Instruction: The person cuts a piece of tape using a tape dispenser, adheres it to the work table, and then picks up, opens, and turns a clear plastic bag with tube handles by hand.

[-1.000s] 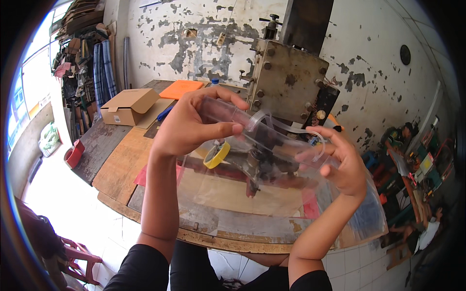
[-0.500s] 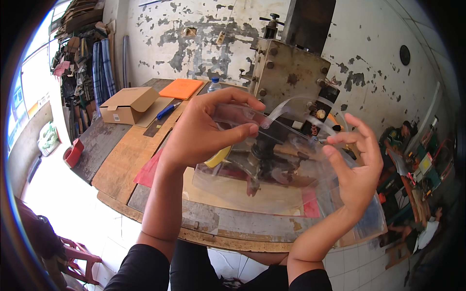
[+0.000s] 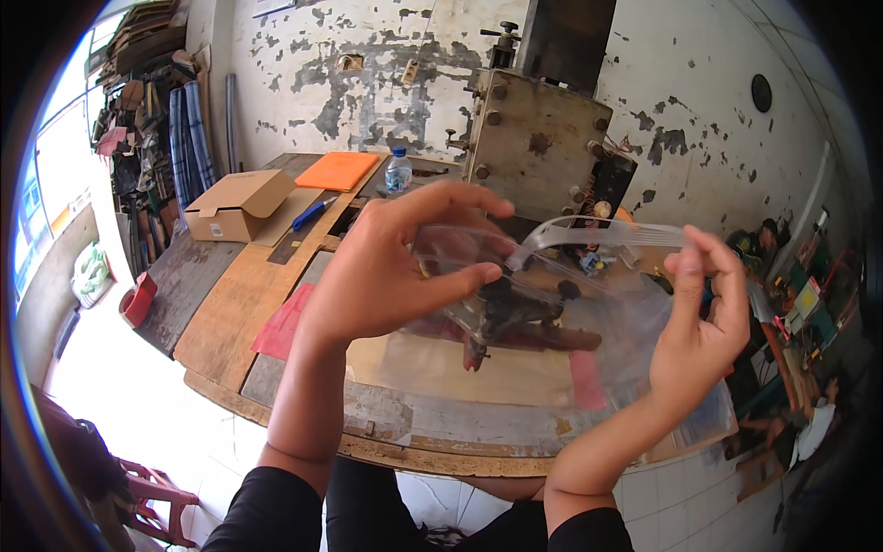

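Note:
My left hand and my right hand hold a clear plastic sheet up over the workbench. The left fingers pinch its near-left edge. The right fingers grip its top right edge, which is stretched into a thin band between the hands. Through the plastic I see a dark tool lying on the bench below.
A heavy metal press machine stands at the back. A cardboard box, an orange pad, a blue pen and a water bottle sit at the back left. Pink plastic lies on the bench. Cluttered shelves fill the right.
Both hands have spread apart, pulling the plastic's top edge taut. The right hand shifted right and its fingers closed on the edge. The yellow tape roll seen earlier is now hidden.

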A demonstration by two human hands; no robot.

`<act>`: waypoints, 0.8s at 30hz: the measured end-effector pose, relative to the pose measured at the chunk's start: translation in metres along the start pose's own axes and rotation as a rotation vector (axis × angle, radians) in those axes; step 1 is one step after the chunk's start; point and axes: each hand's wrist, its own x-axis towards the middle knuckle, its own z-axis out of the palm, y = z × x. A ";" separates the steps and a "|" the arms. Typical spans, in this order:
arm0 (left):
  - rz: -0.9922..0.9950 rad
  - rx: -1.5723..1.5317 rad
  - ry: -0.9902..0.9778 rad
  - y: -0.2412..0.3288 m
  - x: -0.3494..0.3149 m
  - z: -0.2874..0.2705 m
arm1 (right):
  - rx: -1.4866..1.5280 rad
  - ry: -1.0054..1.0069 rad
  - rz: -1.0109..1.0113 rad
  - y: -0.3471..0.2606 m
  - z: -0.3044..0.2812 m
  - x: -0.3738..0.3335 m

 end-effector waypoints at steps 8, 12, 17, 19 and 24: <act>0.346 0.405 0.196 -0.004 0.006 0.022 | 0.202 0.028 0.090 0.014 0.017 0.002; 0.399 0.500 0.133 0.005 0.001 0.029 | 0.236 -0.027 0.074 0.010 0.022 0.001; 0.290 0.648 0.216 0.010 -0.003 0.037 | 0.234 -0.040 -0.068 0.003 0.027 -0.003; 0.262 0.686 0.213 0.019 0.000 0.035 | 0.237 -0.054 -0.141 0.001 0.028 -0.003; -0.137 0.265 -0.322 0.072 0.045 0.011 | 0.303 -0.151 -0.192 -0.005 0.024 -0.004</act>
